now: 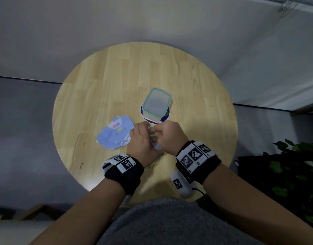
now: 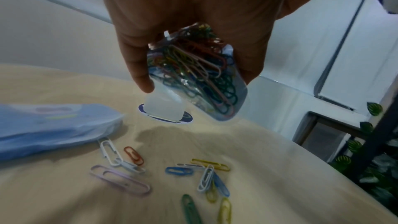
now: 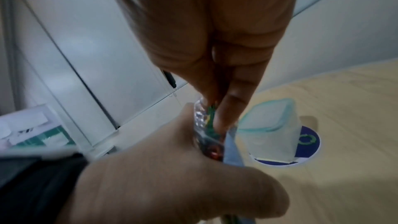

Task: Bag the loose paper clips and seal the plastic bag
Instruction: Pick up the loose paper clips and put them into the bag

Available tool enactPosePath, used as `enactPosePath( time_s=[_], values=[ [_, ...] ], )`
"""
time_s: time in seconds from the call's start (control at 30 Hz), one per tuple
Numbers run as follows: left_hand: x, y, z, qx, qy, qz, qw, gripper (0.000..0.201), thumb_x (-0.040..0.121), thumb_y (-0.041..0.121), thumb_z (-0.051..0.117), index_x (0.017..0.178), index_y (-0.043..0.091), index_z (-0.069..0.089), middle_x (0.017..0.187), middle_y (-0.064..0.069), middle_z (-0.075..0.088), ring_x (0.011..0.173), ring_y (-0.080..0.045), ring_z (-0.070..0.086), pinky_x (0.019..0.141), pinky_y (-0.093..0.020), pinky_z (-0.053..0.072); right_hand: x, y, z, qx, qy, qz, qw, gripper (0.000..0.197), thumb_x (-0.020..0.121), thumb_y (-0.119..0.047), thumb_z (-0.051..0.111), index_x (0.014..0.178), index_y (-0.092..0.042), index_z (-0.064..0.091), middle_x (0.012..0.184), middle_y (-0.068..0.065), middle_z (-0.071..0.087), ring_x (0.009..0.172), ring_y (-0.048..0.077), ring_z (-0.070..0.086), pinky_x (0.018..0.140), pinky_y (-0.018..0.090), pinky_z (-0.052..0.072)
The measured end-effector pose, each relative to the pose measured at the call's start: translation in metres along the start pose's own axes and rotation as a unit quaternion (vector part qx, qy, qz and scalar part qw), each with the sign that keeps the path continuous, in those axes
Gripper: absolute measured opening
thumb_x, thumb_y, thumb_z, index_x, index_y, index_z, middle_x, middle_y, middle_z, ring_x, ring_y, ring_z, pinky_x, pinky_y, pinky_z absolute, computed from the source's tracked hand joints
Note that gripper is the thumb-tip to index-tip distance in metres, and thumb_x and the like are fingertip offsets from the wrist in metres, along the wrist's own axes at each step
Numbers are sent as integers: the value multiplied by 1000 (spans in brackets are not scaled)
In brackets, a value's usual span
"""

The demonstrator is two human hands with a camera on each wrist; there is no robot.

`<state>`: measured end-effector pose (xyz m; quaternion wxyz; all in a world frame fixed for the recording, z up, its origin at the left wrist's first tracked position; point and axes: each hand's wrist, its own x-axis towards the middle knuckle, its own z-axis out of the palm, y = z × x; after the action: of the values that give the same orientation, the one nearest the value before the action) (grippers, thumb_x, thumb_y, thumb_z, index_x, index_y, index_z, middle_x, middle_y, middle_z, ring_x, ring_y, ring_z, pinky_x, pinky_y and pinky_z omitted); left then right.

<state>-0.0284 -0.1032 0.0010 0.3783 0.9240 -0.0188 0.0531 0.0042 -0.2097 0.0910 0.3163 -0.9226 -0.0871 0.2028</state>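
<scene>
Over the middle of the round table my left hand (image 1: 142,133) grips a small clear plastic bag (image 2: 193,71), which is stuffed with coloured paper clips. The bag's mouth points up toward my right hand (image 3: 215,108). That hand's thumb and forefinger pinch a few green and yellow clips (image 3: 210,118) right at the mouth. Several loose clips (image 2: 172,171) in white, red, blue, yellow, green and lilac lie on the wood beneath my left hand. The head view hides most of them behind my wrists.
A clear lidded box with a teal rim (image 1: 156,104) stands on a blue round mat (image 1: 165,117) just beyond my hands. A blue packet (image 1: 115,134) lies on the table (image 1: 116,76) to the left. A leafy plant (image 1: 297,174) stands off its right edge.
</scene>
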Motion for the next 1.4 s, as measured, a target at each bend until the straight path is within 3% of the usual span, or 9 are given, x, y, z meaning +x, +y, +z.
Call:
enactPosePath(
  time_s=[0.13, 0.3, 0.43, 0.53, 0.67, 0.83, 1.07, 1.2, 1.4],
  values=[
    [-1, 0, -3, -29, 4, -14, 999, 62, 56, 29, 72, 105, 17, 35, 97, -9, 42, 83, -24, 40, 69, -31, 31, -1, 3, -7, 46, 4, 3, 999, 33, 79, 3, 52, 103, -9, 71, 99, 14, 73, 94, 27, 66, 85, 37, 53],
    [2, 12, -6, -51, 7, 7, 999, 69, 53, 23, 74, 110, 13, 37, 95, -3, 39, 84, -26, 44, 71, -31, 35, -3, 10, -10, 20, 29, 0, 999, 7, 69, -8, 68, 70, -15, 66, 68, 4, 68, 67, 21, 61, 66, 37, 53],
    [6, 14, -7, -42, -7, -8, 999, 71, 51, 27, 70, 112, 4, 41, 98, -5, 39, 90, -27, 44, 77, -31, 35, -7, 13, -16, 101, 58, 3, 993, 7, 74, -10, 68, 74, -16, 71, 73, -5, 69, 61, 2, 56, 64, 16, 46],
    [7, 10, -11, -37, -7, -20, 999, 71, 49, 28, 70, 110, 5, 41, 98, 1, 32, 89, -23, 39, 77, -31, 35, -7, 27, -23, 206, 129, 69, 968, 23, 79, -2, 57, 84, -24, 64, 78, -7, 63, 62, 11, 55, 59, 21, 46],
    [9, 13, -11, -45, -9, -18, 999, 70, 52, 30, 70, 110, 2, 43, 98, -4, 37, 90, -26, 42, 77, -32, 36, -7, 35, -14, 244, -30, 164, 955, 41, 77, 6, 53, 110, -17, 59, 96, 7, 62, 77, 18, 58, 66, 33, 51],
    [5, 7, -9, -26, -27, -1, 999, 70, 57, 41, 59, 111, 0, 44, 100, -11, 43, 89, -25, 41, 74, -31, 34, -11, 24, -13, 353, -30, 170, 920, 12, 80, 6, 61, 76, -6, 61, 69, 16, 63, 62, 22, 59, 56, 22, 53],
    [2, 6, -10, -1, -40, 10, 999, 70, 53, 36, 65, 110, 2, 43, 97, -12, 44, 85, -26, 41, 71, -31, 34, -3, 13, -2, 102, 102, 17, 989, 11, 75, -6, 61, 78, -16, 66, 73, -4, 65, 69, 17, 59, 68, 29, 50],
    [6, 5, -17, -30, -1, -23, 999, 70, 62, 47, 51, 111, -2, 45, 98, -14, 46, 86, -23, 39, 74, -31, 31, -13, 6, -1, 8, 11, -24, 1000, 35, 74, -6, 48, 95, -19, 72, 100, 2, 73, 94, 23, 65, 85, 36, 52],
    [4, -1, -20, -28, -10, -33, 999, 67, 60, 46, 53, 111, 4, 42, 98, -12, 44, 86, -27, 42, 73, -33, 34, -9, 0, -4, 97, -44, 10, 994, 35, 70, -8, 50, 94, -19, 74, 95, -4, 75, 94, 13, 65, 89, 25, 51]
  ],
)
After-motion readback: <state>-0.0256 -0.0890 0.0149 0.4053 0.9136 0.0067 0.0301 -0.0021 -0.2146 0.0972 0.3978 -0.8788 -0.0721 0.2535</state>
